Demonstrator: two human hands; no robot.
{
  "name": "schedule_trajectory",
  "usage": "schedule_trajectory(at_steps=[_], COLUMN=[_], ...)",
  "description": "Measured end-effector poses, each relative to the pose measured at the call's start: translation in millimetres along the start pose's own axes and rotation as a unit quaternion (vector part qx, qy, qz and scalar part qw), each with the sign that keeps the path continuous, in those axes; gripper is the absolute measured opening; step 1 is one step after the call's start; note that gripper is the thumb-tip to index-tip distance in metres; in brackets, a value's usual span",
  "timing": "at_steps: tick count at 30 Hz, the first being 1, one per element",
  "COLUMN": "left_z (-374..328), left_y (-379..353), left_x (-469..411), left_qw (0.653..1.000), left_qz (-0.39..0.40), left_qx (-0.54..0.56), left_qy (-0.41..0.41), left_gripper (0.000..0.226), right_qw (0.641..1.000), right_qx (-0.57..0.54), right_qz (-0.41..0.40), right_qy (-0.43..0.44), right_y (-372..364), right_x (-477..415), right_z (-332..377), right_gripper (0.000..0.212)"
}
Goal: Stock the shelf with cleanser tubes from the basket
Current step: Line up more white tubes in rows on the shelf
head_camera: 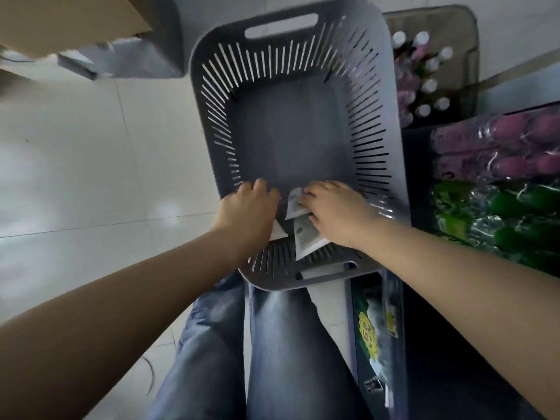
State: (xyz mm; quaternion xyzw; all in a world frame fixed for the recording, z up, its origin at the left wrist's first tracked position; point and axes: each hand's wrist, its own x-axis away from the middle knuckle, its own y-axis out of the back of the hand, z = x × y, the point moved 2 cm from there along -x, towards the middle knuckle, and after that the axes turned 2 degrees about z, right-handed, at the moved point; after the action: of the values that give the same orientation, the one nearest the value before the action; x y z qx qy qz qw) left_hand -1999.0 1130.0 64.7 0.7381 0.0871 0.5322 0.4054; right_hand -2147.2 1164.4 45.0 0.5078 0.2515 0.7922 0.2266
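Note:
A grey slotted plastic basket point(212, 86) stands on the floor in front of my knees. At its near end lie a few white cleanser tubes point(306, 236). My right hand point(333, 212) reaches into the basket with its fingers closed around two of the tubes. Close beside it on the left, my left hand point(253, 204) is also down inside, fingers curled over another white tube point(277, 231) that is mostly hidden under it. The far part of the basket floor is bare.
A low shelf on the right holds wrapped packs of pink bottles point(500, 150) and green bottles point(497, 216). Behind it a box point(424, 83) holds white-capped pink bottles. A cardboard box point(60, 19) and a grey bin point(145, 56) sit at upper left on the white tiled floor.

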Motion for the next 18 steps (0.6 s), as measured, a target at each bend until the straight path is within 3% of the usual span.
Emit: schedule_trajectory(at_steps=[9,18], left_z=[5.0,9.7], left_y=[3.4,10.9], left_x=[-12.8,-11.1], left_qw=[1.0,0.999], left_qz=[-0.014,-0.037], left_qx=[-0.004,-0.005], left_qy=[0.014,-0.01], left_gripper=[0.031,0.033], right_qw=[0.996,0.991], right_qx=[-0.041,-0.069], right_qz=[-0.076,-0.101], right_qy=[0.004,-0.045], right_y=[0.6,9.3], right_x=[-11.5,-10.6], right_z=[-4.1,-15.6], right_gripper=[0.016,0.006])
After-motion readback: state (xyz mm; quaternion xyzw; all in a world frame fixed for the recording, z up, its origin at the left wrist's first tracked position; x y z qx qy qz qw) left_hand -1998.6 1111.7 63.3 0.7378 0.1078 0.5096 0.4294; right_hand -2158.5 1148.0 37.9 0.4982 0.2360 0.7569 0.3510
